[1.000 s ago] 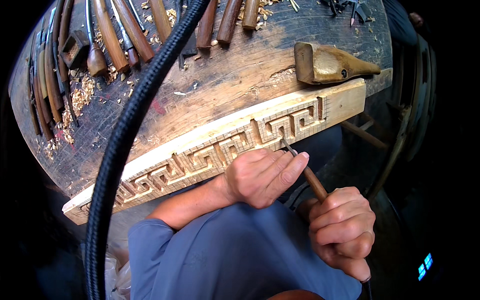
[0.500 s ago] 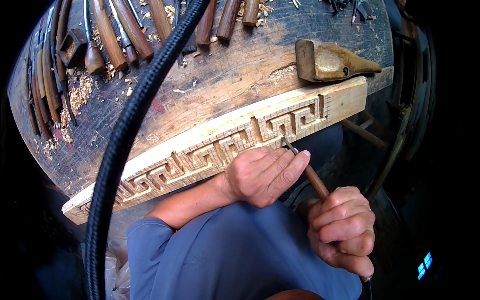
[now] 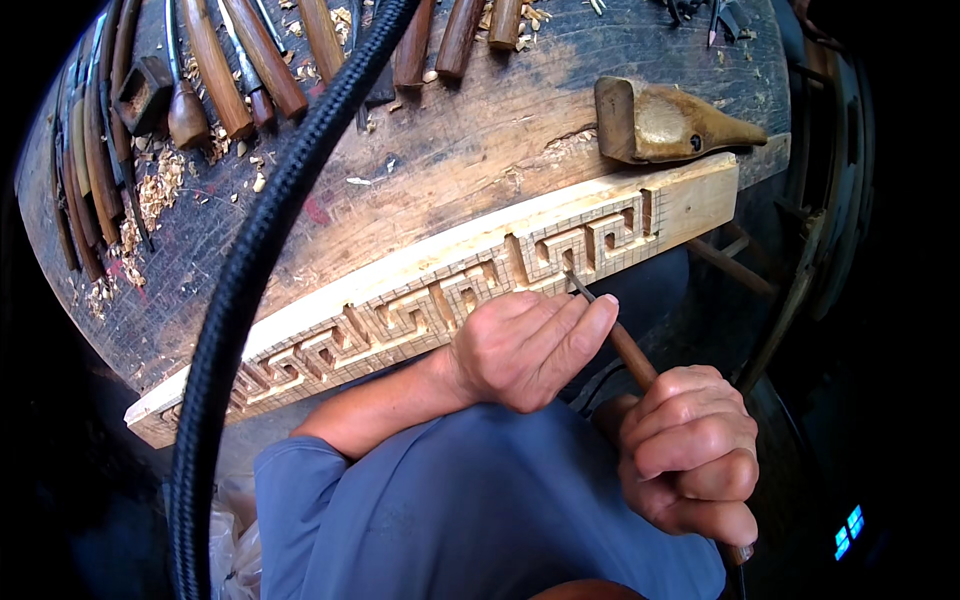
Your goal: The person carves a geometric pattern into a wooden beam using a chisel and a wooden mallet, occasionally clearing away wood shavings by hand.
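A long pale wooden board (image 3: 697, 205) lies slantwise along the near edge of the workbench, with a pencil grid and a carved Greek-key pattern on the side facing me. In my right hand (image 3: 690, 450) is the wooden handle of a carving chisel (image 3: 633, 357), wrapped by closed fingers. My left hand (image 3: 535, 348) pinches the chisel's thin metal shaft close to its tip, the wrist lying near the board's lower edge. The tip sits in a carved groove right of the board's middle. Part of the blade is hidden by the left fingers.
A wooden mallet (image 3: 670, 120) lies on the workbench (image 3: 440, 140) behind the board's right end. Several wooden-handled chisels (image 3: 215, 75) line the far left, among wood shavings (image 3: 158, 190). A thick black braided cable (image 3: 235, 270) crosses the view on the left.
My right hand has shifted slightly to the right and up with the chisel handle. The chisel tip stays in about the same groove, and my left hand has barely moved.
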The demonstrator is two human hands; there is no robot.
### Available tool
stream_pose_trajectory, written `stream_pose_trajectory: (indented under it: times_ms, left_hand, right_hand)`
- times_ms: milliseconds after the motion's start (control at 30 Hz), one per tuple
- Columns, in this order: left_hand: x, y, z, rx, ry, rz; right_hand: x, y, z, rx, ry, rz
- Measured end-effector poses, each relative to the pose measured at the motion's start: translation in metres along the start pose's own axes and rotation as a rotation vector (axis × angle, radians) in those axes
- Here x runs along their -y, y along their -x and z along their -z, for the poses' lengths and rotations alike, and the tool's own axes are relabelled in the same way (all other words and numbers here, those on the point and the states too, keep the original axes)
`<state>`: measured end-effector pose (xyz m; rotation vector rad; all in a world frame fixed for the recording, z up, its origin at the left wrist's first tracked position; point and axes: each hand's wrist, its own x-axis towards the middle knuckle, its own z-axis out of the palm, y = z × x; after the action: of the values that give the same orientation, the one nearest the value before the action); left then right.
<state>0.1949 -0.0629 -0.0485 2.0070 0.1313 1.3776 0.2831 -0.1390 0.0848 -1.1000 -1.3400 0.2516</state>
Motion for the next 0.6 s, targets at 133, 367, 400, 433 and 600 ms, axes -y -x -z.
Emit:
stream_pose_trajectory:
  times_ms: [133,367,400,433,600]
  left_hand:
    - [0.0,0.002,-0.003,-0.016,0.007,0.036]
    - [-0.003,-0.003,0.004,0.008,0.047,0.042]
    - [-0.003,-0.002,0.004,-0.002,0.061,0.019]
    - [-0.003,0.0,0.005,-0.011,0.072,-0.004]
    - [-0.004,-0.001,0.0,-0.009,0.036,-0.055]
  right_hand:
    - [-0.002,-0.006,-0.001,0.017,-0.065,-0.071]
    - [-0.015,-0.008,0.015,0.281,-0.223,0.055]
    - [-0.016,-0.008,0.016,0.336,-0.244,0.096]
    - [-0.012,-0.007,0.017,0.324,-0.234,0.077]
    - [0.01,0.003,0.018,0.269,-0.125,0.022]
